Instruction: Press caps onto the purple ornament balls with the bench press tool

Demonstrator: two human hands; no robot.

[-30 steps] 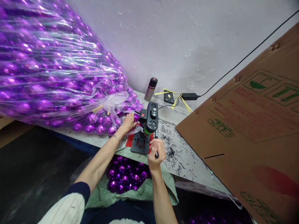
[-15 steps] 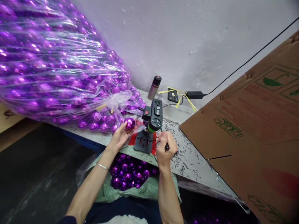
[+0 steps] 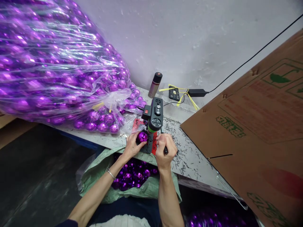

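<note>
My left hand (image 3: 134, 145) grips a shiny purple faceted ball (image 3: 142, 137) between thumb and fingers. The ball sits at the lower end of a small black bench machine (image 3: 156, 110) that has a red switch and a green band, over its dark base plate (image 3: 148, 147). My right hand (image 3: 166, 151) is closed in a fist around a black lever handle (image 3: 166, 150) to the right of the machine. Below both hands, a green woven sack (image 3: 94, 179) lies open with many purple balls (image 3: 132, 175) inside.
A large clear bag of purple balls (image 3: 59, 72) fills the left. Behind the machine stand a spray can (image 3: 155, 85), a black remote-like panel (image 3: 174, 93) and a power adapter (image 3: 198, 92). A cardboard box (image 3: 251, 126) leans at right. Thin black scraps (image 3: 187, 157) litter the table.
My left hand has moved right and down, bringing the purple ball from beside the machine to its lower end. My right hand keeps its hold on the lever handle.
</note>
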